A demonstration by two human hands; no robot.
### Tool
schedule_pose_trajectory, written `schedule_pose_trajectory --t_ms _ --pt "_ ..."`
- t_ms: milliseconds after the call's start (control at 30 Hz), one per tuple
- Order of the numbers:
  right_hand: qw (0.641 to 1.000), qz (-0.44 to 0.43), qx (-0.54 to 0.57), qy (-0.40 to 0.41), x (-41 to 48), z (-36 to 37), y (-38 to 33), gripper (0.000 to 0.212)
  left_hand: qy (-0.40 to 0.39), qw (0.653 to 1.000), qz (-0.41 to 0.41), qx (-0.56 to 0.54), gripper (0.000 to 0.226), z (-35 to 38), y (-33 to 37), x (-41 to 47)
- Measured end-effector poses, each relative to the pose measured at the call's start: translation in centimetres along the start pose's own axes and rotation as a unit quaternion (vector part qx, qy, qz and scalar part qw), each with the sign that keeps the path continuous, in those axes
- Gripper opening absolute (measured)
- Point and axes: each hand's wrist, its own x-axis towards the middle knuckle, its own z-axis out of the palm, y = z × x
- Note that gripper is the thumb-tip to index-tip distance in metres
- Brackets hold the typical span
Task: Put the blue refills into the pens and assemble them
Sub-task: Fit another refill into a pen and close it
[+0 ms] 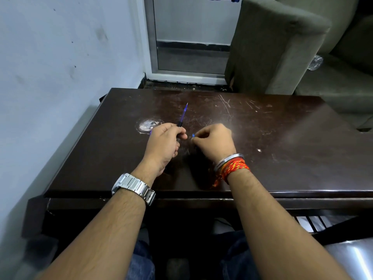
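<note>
Left hand (164, 142) round pen (183, 114), tip away.

Your forearms reach forward; your left hand (164, 142) grips the pen (183, 115), your right hand (215, 141) seemingly pinches a small blue piece (193, 135).

Dark scratched table (262, 158) abuts wall (60, 77); armchair (272, 47) behind.

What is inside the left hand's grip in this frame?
A blue pen sticks out of the left hand, tip pointing away across the table. Its rear part is covered by the hand, so its back end cannot be seen.
</note>
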Motion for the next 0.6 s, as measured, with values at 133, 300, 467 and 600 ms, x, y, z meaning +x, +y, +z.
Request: schedule_pose_trajectory --t_ms 133,300,467,600 --pt "0.997 -0.015 -0.068 -0.045 -0.2 1.1 -0.3 0.007 0.001 1.0 -0.005 0.004 0.022 0.1 0.1 -0.1" --pt "0.992 -0.009 -0.11 -0.053 -0.3 1.6 -0.3 0.008 0.002 1.0 -0.003 0.003 0.022 0.1 0.2 -0.2" --pt "0.994 0.005 -0.094 -0.048 -0.1 1.5 -0.3 0.008 0.0 1.0 -0.004 0.001 0.022 0.1 0.1 -0.2" --pt "0.998 0.005 -0.057 -0.013 -0.1 1.1 -0.3 0.019 0.001 1.0 -0.004 0.006 0.021 0.1 0.0 -0.1"
